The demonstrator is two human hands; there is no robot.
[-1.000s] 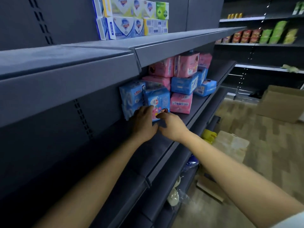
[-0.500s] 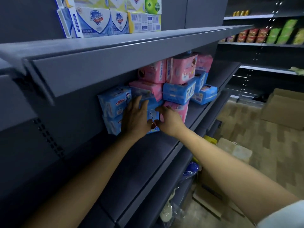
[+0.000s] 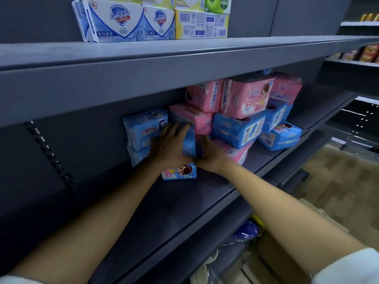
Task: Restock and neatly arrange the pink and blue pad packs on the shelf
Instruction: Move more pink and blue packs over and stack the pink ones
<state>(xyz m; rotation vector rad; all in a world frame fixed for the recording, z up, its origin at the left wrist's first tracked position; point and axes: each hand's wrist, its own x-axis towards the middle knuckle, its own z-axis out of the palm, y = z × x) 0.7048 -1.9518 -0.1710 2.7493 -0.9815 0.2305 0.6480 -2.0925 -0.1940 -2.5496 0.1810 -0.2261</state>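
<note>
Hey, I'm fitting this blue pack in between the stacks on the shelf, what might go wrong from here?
Your right hand sits right beside the bottom pink pack, which carries a tilted blue pack and the top pink pack; a nudge might topple that stack. The blue pad pack under your left hand stands on end on the shelf and might tip forward once released. The far blue pack lies askew near the front edge and might slide off.
</note>
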